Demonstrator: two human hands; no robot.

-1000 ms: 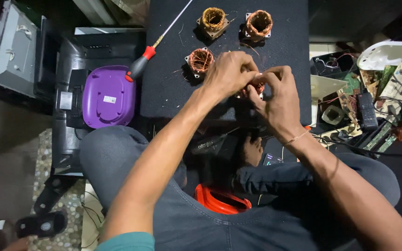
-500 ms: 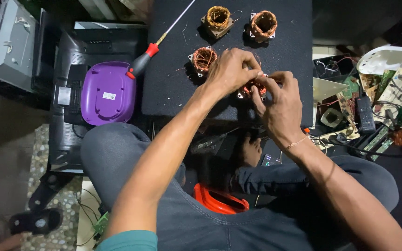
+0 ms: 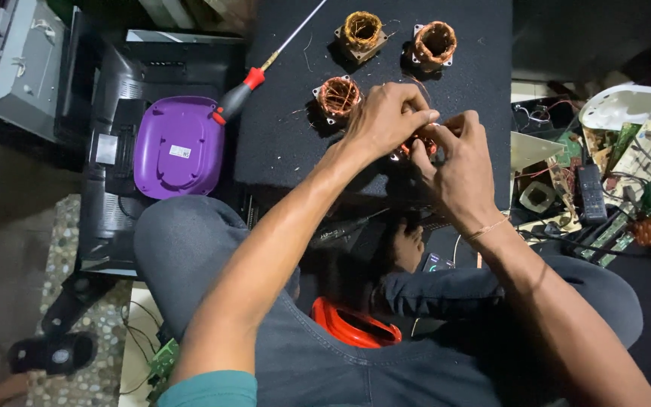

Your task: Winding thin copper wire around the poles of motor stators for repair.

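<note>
copper coil [image 3: 418,145] is sitting pinched between both hands over the black mat [image 3: 280,143], mostly hidden by fingers. left hand [image 3: 382,114] and right hand [image 3: 457,162] are both closing their fingertips on it. three more coils [image 3: 338,96] and a red-handled screwdriver [image 3: 239,94] are lying on the mat nearby.

Teal short sleeve [image 3: 212,388], grey trousers [image 3: 325,362], thin wrist thread [image 3: 487,227].

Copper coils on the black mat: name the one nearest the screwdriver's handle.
The left-most coil, just right of the screwdriver; the other two sit farther up and right.
</note>
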